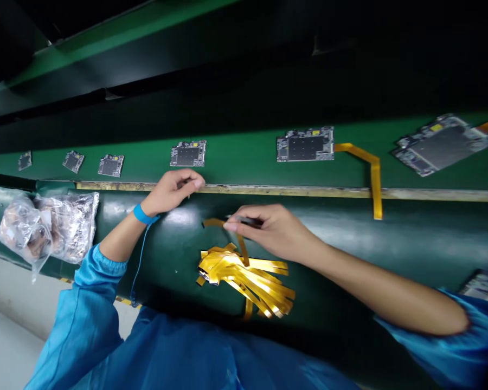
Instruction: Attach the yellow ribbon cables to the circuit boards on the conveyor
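Note:
My right hand (274, 230) pinches an orange flex ribbon cable (242, 246) between thumb and fingers. A dark slim piece shows inside that grip, too small to name. Just below it, a pile of gold flex ribbon cables (248, 276) lies fanned out on the green bench. My left hand (177, 189), with a blue wrist strap (144, 215), hovers by the belt's edge with fingers curled together; whether anything is in them is hidden. Closest to it, beyond the edge strip, a circuit board (188, 154) without a cable lies on the green belt.
On the belt, one board (305, 146) has a ribbon cable hanging over the edge strip (423, 194). Another cabled board (443, 143) lies farther right, several bare boards (111, 165) to the left. A clear plastic bag (67, 227) rests at bench left; boards (486, 284) sit at right.

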### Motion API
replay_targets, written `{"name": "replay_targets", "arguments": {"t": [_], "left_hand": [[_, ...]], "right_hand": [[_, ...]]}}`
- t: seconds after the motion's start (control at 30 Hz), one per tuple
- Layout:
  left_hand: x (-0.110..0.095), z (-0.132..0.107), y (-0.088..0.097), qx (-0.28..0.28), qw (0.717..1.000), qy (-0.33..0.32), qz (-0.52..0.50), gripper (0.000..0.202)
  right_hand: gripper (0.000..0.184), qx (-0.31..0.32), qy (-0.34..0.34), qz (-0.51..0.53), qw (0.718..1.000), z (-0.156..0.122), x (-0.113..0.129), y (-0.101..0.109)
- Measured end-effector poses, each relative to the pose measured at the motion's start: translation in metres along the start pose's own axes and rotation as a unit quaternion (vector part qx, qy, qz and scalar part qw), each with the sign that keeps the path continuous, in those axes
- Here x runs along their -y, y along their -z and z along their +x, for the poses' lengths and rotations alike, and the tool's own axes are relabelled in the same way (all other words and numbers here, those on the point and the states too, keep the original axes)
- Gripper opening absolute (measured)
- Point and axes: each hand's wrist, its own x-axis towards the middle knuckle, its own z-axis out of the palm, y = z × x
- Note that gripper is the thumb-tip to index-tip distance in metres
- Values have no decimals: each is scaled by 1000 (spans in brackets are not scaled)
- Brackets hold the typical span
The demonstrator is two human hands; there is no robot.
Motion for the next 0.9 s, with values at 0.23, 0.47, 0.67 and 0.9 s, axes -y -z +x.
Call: {"name": "replay_targets", "arguments": {"t": [0.23, 0.47, 0.67, 0.9], "left_hand": [[-9, -4, -23, 107, 989, 35, -96, 49], [-10, 6, -25, 118, 991, 38, -57, 25], [2, 36, -17, 9, 998, 42, 42, 19], [-11, 89, -16, -79, 900, 163, 396, 15]], "right_hand": [[71, -99, -31, -24, 994, 7, -4, 7], [63, -97, 12, -27, 995, 22, -2, 8], [58, -119, 20, -84, 989, 48, -12, 31], [45, -188, 26, -84, 978, 90, -31, 62]]}}
